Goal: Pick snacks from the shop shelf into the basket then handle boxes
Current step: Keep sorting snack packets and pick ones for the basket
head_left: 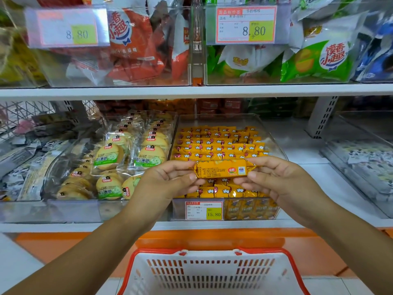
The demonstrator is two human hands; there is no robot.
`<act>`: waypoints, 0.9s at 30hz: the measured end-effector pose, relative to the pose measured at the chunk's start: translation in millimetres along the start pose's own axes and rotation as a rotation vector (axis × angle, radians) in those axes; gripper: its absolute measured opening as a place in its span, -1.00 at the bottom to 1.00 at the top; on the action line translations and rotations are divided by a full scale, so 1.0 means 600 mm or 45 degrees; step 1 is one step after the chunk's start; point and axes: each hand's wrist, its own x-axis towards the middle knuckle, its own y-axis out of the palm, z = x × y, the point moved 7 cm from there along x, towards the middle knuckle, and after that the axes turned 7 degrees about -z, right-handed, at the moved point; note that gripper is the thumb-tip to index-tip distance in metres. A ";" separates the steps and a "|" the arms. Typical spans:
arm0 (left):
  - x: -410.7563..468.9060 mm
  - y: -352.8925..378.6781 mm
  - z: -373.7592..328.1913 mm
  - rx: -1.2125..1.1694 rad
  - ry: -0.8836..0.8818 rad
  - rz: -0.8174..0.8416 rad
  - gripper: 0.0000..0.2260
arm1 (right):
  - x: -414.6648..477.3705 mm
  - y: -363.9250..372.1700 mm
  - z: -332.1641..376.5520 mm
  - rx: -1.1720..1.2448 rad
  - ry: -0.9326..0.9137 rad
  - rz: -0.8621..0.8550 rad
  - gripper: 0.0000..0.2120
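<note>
Left hand (pixel 170 177) and right hand (pixel 276 177) raised mid-frame, close together but not touching. Each pinches one crimped end of the same yellow snack pack (pixel 223 170) between thumb and fingers. Pack level, printed side to camera, held in the air just over the front of its bin, above the basket and not in it.

White shop shelf (pixel 191 91) behind, two tiers in view. White basket (pixel 212 251) with red rim at the bottom edge, directly below the hands; contents cannot be told.

Lower tier, right behind the hands: clear bin (pixel 274 145) packed with rows of matching yellow packs (pixel 217 143). Just beside it on the left, round biscuit packs (pixel 110 156) in see-through wrap with green labels. Further left, black-and-white packs (pixel 21 162).

Upper tier in clear bins: red bags (pixel 136 43) on the left, green bags (pixel 319 58) on the right.

Price tag 15.80 (pixel 204 210) on the yellow bin's front, below the hands. Price tag 8.80 (pixel 245 24) over the green bags, a blurred second one over the red.
</note>
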 end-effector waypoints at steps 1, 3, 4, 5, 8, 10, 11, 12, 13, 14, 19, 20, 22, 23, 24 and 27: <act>0.001 -0.002 0.001 0.018 0.017 -0.015 -0.80 | 0.001 0.000 0.000 -0.032 -0.022 -0.006 -0.50; 0.003 -0.006 0.002 0.057 0.040 -0.031 -0.85 | 0.001 0.000 -0.001 -0.071 -0.051 -0.011 -0.42; 0.004 -0.006 0.003 0.069 0.046 -0.027 -0.86 | 0.002 -0.001 -0.002 -0.077 -0.056 -0.017 -0.43; 0.004 -0.005 0.004 0.074 0.051 -0.015 -0.87 | 0.002 -0.001 -0.004 -0.073 -0.058 -0.015 -0.44; 0.002 0.004 0.008 0.051 0.035 0.011 -0.84 | 0.001 0.005 -0.004 0.000 -0.046 -0.007 -0.42; 0.000 0.007 0.011 0.041 0.006 0.004 -0.81 | -0.001 0.008 -0.004 -0.006 -0.013 -0.014 -0.59; -0.001 0.007 0.012 0.040 -0.001 -0.002 -0.81 | -0.003 0.009 -0.004 -0.005 0.000 -0.025 -0.69; -0.002 0.007 0.011 0.036 0.002 -0.007 -0.81 | -0.004 0.010 -0.002 -0.005 0.001 -0.034 -0.74; -0.002 0.007 0.010 0.023 0.010 -0.012 -0.82 | -0.004 0.010 0.000 0.003 -0.010 -0.045 -0.74; -0.003 0.007 0.007 -0.003 0.019 -0.020 -0.82 | -0.005 0.011 0.003 0.014 -0.030 -0.056 -0.73; -0.007 0.004 0.000 0.024 0.054 -0.137 -0.87 | -0.009 0.013 0.006 -0.029 -0.097 -0.118 -0.76; -0.007 0.003 0.001 0.057 0.056 -0.154 -0.89 | -0.009 0.014 0.004 -0.038 -0.083 -0.112 -0.73; -0.007 0.003 0.002 0.073 0.050 -0.148 -0.83 | -0.008 0.013 0.001 -0.059 -0.056 -0.093 -0.66; -0.008 0.005 0.001 0.059 0.045 -0.129 -0.79 | -0.009 0.014 0.001 -0.069 -0.049 -0.083 -0.63; -0.008 0.006 0.000 0.049 0.040 -0.113 -0.77 | -0.008 0.014 0.001 -0.074 -0.046 -0.079 -0.60; -0.009 0.005 -0.002 0.069 0.042 -0.103 -0.80 | -0.008 0.011 0.002 -0.062 -0.052 -0.090 -0.62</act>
